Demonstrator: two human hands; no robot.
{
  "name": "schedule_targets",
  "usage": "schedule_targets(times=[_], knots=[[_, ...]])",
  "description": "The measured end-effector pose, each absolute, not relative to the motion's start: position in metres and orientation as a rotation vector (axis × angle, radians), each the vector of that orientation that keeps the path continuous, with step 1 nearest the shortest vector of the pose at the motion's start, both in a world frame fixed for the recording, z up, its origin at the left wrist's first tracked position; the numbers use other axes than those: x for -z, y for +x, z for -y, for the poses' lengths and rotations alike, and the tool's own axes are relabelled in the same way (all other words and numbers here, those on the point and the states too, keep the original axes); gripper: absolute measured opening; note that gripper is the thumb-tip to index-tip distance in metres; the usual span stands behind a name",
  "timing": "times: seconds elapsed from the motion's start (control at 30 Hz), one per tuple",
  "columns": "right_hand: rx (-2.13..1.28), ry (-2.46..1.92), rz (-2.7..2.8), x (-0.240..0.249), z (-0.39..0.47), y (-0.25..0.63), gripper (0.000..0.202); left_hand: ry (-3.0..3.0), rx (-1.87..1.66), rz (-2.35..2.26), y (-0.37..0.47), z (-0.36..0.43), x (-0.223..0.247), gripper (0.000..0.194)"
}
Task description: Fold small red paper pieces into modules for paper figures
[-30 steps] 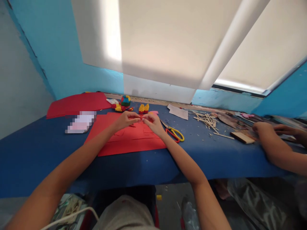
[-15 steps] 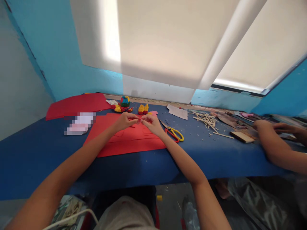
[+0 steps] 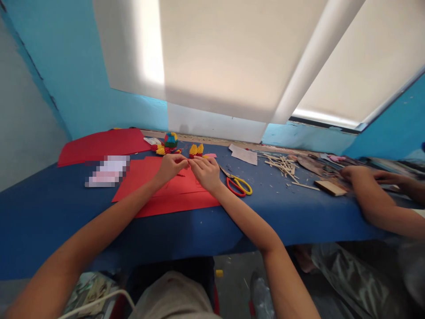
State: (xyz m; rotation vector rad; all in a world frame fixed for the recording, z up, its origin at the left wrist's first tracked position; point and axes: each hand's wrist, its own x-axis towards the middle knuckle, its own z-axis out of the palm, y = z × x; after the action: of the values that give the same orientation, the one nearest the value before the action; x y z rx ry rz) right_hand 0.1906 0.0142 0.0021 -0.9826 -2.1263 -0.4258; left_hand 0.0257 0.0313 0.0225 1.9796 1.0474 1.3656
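Note:
Over the red paper sheets (image 3: 156, 204), my left hand (image 3: 171, 168) and my right hand (image 3: 206, 172) meet at the fingertips. Both are closed in a pinch on a small red paper piece, mostly hidden by the fingers. Below them a few small red bits lie on the sheets. Just beyond stand a yellow-and-red folded-paper piece (image 3: 196, 150) and a multicoloured folded-paper figure (image 3: 171, 140). Scissors (image 3: 239, 186) with red and yellow handles lie beside my right forearm.
More red paper (image 3: 102, 145) lies at the back left, near a blurred-out rectangle (image 3: 109, 172). Towards the right are grey card pieces (image 3: 244, 154), a heap of thin sticks (image 3: 282, 165) and a wooden block (image 3: 330, 188). Another person's arm (image 3: 372, 190) works at the far right.
My right hand has turned so that its fingers now lie over the small red piece, back of the hand upward. The view has shifted slightly.

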Motion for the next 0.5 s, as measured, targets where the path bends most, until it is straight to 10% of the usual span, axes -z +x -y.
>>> schedule_targets(times=[0.5], knots=[[-0.073, -0.78, 2.049, -0.001, -0.026, 0.202, 0.016, 2.001, -1.094, -1.007, 0.016, -0.031, -0.029, 0.026]])
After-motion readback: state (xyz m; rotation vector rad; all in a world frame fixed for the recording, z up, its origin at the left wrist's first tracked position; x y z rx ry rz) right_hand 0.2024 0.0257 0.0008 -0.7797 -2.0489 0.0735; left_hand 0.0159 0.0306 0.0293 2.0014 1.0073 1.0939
